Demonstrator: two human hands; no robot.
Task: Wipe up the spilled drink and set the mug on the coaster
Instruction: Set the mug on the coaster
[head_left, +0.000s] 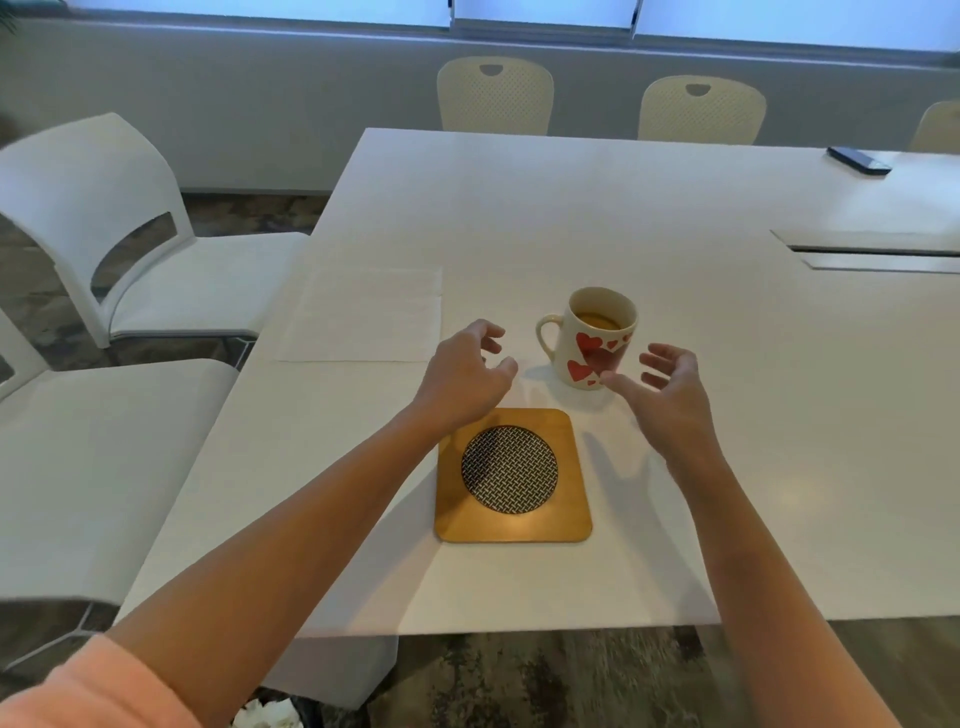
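A cream mug (597, 338) printed with red hearts stands upright on the white worktop (727, 415), handle to the left, amber drink inside, just beyond the square wooden coaster (513, 475) with its round woven inset. Both hands hover either side of it, empty: the left hand (462, 376) in a loosely curled grip, the right hand (667, 395) spread wide, neither touching. A white napkin (363, 314) lies flat further left. No writing is legible anywhere.

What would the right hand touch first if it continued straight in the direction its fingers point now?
Probably the mug. The right hand is open, its fingers aimed forward and left at the mug's heart-printed side, with nothing between them. Depth is uncertain from one view, so it might pass just beside it.
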